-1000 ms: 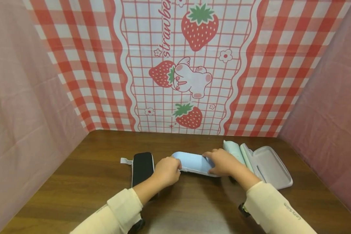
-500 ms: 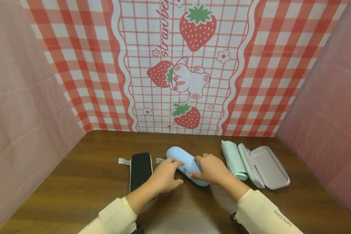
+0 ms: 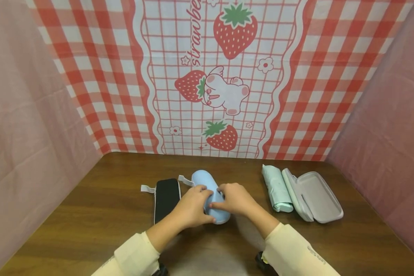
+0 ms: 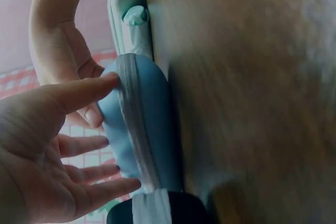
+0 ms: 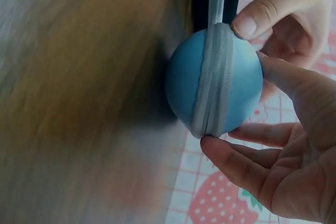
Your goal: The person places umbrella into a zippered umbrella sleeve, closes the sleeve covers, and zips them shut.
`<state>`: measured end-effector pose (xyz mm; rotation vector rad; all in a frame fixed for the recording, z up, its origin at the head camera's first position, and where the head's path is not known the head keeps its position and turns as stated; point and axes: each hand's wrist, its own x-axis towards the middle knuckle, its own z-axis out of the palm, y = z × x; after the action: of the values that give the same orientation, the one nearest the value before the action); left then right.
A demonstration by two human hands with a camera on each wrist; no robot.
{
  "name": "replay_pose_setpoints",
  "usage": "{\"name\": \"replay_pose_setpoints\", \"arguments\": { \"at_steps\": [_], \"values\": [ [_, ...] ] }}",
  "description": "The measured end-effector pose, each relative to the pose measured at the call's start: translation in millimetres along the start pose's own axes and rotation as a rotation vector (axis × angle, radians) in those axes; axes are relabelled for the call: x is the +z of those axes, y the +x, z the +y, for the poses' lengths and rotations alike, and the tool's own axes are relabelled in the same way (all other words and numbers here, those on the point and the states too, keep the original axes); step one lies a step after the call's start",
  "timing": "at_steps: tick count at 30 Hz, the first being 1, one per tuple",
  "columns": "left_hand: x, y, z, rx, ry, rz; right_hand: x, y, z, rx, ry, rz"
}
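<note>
Beyond the light-blue rounded zippered case point(image 3: 216, 197), bare brown wooden tabletop point(image 3: 234, 168) gives passage; just left, a black rectangular zippered case point(image 3: 167, 198) obstructs.

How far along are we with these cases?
Looks done: the black case lies flat at the left. In hand: the blue case, closed, touched by left hand and right hand. Probably remaining: the grey-lined case, lying open, and perhaps the mint packet beside it.

Backdrop point(image 3: 220, 78): "strawbe" point(image 3: 195, 32) (sideways, cut off); right sleeve point(image 3: 293, 251): lettering point(image 3: 316, 255) illegible.
</note>
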<state>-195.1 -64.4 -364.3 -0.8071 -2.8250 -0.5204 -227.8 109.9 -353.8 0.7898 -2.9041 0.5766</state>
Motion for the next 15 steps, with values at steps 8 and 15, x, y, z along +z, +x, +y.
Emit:
{"name": "replay_pose_setpoints", "arguments": {
  "at_steps": [8,15],
  "values": [
    [-6.2,0.1,-7.7,0.016,-0.01,-0.009,15.4,6.4,-15.4,0.014,0.048,0.064],
    [-10.6,-3.6,-10.3,-0.009,0.003,-0.013,16.9,4.7,-17.0,0.008,0.114,0.012]
  ]
}}
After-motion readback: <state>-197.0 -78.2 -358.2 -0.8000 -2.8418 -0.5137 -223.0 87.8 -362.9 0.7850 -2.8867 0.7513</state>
